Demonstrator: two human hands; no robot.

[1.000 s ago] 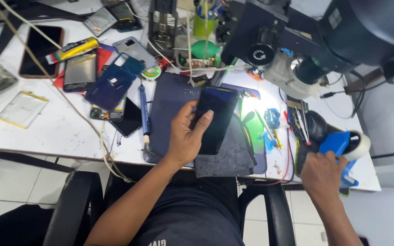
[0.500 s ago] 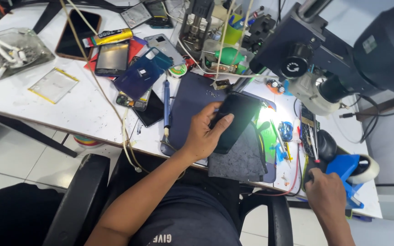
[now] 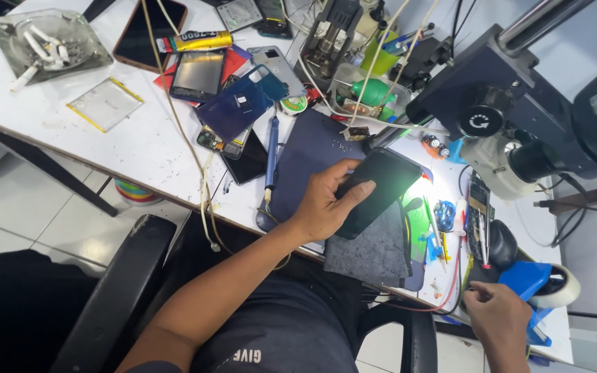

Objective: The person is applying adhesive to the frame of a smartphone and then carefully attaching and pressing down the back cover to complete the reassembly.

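Left hand (image 3: 323, 207) clamped on phone (image 3: 374, 190), one-handed; right hand (image 3: 499, 319), fingers pinched together, at table edge. Phone may slip onto mat (image 3: 371, 252).

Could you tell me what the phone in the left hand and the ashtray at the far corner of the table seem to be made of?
Phone: dark, glossy front, probably glass, since the lamp's glare reflects off it. Ashtray: clear and thick-walled, probably glass, since the white cigarette butts show through its walls.

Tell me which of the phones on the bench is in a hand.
The black phone under the microscope, gripped by the left hand. The others lie untouched farther up the white table.
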